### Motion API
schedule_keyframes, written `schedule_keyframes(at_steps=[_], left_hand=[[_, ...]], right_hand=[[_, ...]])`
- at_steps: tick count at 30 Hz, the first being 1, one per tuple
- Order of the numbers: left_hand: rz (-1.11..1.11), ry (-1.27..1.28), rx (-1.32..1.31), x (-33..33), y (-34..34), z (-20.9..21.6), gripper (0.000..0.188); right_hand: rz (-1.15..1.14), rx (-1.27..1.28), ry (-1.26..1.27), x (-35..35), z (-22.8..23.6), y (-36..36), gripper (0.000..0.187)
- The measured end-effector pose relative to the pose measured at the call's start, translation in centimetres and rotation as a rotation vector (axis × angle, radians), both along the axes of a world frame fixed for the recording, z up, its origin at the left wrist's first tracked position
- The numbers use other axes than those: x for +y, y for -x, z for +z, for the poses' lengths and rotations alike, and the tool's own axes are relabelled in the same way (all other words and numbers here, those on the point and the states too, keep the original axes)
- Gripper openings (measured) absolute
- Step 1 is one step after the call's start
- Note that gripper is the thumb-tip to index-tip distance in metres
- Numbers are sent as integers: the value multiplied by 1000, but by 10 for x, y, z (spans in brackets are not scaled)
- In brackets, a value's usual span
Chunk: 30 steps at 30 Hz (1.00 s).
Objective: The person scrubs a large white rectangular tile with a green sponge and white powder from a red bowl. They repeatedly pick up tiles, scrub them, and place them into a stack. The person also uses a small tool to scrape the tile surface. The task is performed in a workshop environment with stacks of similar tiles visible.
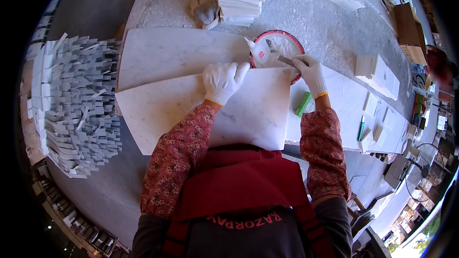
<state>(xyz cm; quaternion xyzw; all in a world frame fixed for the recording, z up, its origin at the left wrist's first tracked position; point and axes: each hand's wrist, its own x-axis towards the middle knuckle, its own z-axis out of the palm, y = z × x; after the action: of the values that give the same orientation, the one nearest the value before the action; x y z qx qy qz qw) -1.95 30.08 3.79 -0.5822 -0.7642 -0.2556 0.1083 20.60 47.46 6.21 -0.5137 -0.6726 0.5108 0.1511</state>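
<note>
Directly in front of the body, a broad white stone slab (191, 114) with grey veins, long axis running left to right, partly covering a second slab (177, 43) on the dusty tabletop (330, 38); exact tilt hard to judge. Gloved left hand (223, 82) gripping the covering slab's far edge, right of its middle, fingertips mostly hidden. Gloved right hand (313, 74) just off that slab's far right corner, closed around a thin scraper (286, 60), blade pointing left from the fingers, over a red-rimmed bowl (297, 40) of white paste. Bowl just beyond the far edge, right of the left hand, but clearly nearer to the right. Inside the bowl, a white bottle (260, 51), nozzle toward the far left. Near the right wrist, a green box (302, 104).
</note>
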Motion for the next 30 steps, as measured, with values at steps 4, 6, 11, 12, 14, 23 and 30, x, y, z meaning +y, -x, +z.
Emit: schedule_keyframes(at_steps=[4, 6, 11, 12, 14, 23, 30], left_hand=[[10, -1, 12, 0, 0, 1, 44], [18, -5, 24, -2, 0, 0, 44], [19, 20, 21, -1, 0, 3, 44], [18, 29, 19, 0, 0, 4, 44], [14, 42, 16, 0, 0, 5, 44], [13, 47, 11, 0, 1, 4, 44], [-1, 61, -19, 0, 1, 3, 44]], right_hand=[[-92, 75, 56, -12, 16, -9, 24], [-130, 95, 44, -22, 25, -13, 24], [-214, 117, -70, -51, 29, -19, 21], [-233, 138, -83, -55, 28, -18, 20], [-269, 181, -109, -64, 24, -16, 19], [-256, 164, -301, -79, 6, -12, 16], [-203, 31, -680, -80, -1, -14, 13]])
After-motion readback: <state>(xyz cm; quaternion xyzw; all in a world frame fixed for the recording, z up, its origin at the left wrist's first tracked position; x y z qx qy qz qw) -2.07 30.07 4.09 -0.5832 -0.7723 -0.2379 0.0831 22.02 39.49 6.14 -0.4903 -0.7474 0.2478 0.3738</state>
